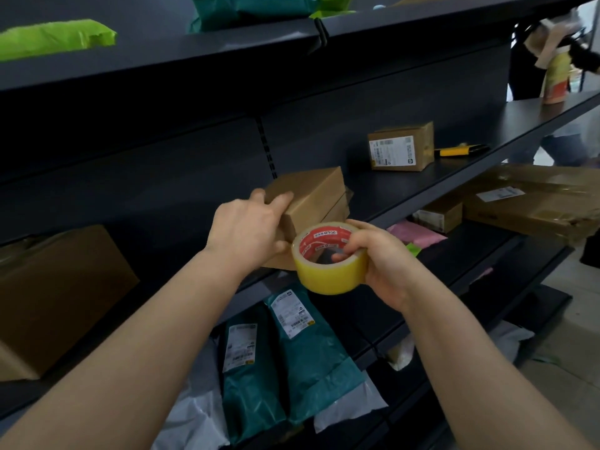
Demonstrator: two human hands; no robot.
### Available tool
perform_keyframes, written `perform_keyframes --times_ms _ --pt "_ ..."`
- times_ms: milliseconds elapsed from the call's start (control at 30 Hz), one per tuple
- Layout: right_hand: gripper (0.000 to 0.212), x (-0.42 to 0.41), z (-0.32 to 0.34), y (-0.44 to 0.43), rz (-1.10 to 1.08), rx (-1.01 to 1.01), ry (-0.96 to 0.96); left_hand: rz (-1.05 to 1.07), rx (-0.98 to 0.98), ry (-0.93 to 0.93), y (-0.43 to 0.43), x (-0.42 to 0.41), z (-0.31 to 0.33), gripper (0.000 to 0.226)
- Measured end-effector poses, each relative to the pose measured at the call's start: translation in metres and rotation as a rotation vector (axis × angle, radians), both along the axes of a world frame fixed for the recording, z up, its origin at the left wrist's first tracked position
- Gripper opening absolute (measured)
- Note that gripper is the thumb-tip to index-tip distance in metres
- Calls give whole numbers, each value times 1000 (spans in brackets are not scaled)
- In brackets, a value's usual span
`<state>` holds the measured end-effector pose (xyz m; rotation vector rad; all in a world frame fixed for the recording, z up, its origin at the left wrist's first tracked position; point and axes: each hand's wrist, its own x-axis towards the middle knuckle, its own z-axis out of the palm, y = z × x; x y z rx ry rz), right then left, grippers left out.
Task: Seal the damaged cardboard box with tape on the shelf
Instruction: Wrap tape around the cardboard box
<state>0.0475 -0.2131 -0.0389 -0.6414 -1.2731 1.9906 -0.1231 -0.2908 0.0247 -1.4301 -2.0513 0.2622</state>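
Observation:
A small brown cardboard box (316, 198) sits near the front edge of the dark middle shelf (454, 164), its lid slightly lifted at the right side. My left hand (248, 225) grips the box's near left corner, fingers over the top. My right hand (378, 254) holds a roll of yellowish tape (328, 269) with a red printed core, just in front of the box at the shelf edge; fingers reach into the core.
A second labelled box (401, 147) and a yellow utility knife (457, 150) lie further right on the same shelf. A large brown box (55, 293) stands at left. Teal mailer bags (285, 352) lie below. A flat carton (535, 203) rests at right. Another person (552, 43) stands far right.

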Motion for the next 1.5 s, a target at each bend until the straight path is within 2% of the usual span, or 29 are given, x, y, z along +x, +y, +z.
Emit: perform_keyframes --times_ms 33,100,133,167,233,333,367,433,500,533,567,600,667,733,767,833,900,1000,1067,1133,1267,1367,1500 --pt "58 0 0 -2 16 -10 5 -31 -14 -128 -4 -4 -1 82" --pt "60 -5 0 -5 50 -9 0 -169 21 -512 -16 -1 -1 78" --pt "62 -9 0 -7 65 -3 -10 -299 93 -665 -24 5 -1 70" --pt "65 -13 0 -8 75 1 -24 -432 179 -733 -30 13 -4 58" --pt "67 -20 0 -9 91 9 -47 -480 232 -714 -42 35 -6 38" --pt "63 -26 2 -9 134 11 -35 -147 55 -438 -43 58 -15 72" --pt "63 -27 4 -9 139 39 -51 -69 43 -365 -40 61 -20 75" --pt "69 -30 6 -6 152 89 -81 -20 95 -359 -37 63 -28 67" --pt "75 -29 10 -2 231 120 -109 -71 161 -402 -39 64 -32 47" --pt "73 -27 13 -1 279 202 -155 -103 198 -423 -40 66 -31 37" --pt "71 -22 18 3 306 401 -261 -114 232 -439 -42 66 -28 30" --pt "72 -16 21 8 278 679 -417 -89 246 -443 -43 66 -24 26" --pt "92 -5 26 26 21 1223 -683 43 229 -436 -47 63 -15 25" --pt "124 -3 28 44 -166 1562 -736 154 191 -435 -52 54 -13 26" --pt "136 -8 28 53 -166 1706 -744 187 175 -454 -55 50 -15 27" --pt "144 -27 29 63 -111 1947 -750 226 141 -497 -58 46 -19 35" --pt "143 -46 34 63 -43 2090 -739 242 102 -495 -60 46 -20 45" --pt "141 -63 40 64 58 2050 -755 248 73 -392 -64 50 -17 47" --pt "137 -67 43 70 93 1936 -756 246 104 -383 -73 54 -14 46" --pt "134 -69 49 77 132 1904 -760 264 100 -389 -81 59 -13 42" --pt "132 -69 51 85 164 1924 -743 452 49 -303 -96 56 -19 26" --pt "130 -66 49 89 165 1907 -725 689 160 -310 -123 36 -20 41" --pt "129 -64 51 88 154 1891 -711 674 220 -197 -123 14 -21 54"
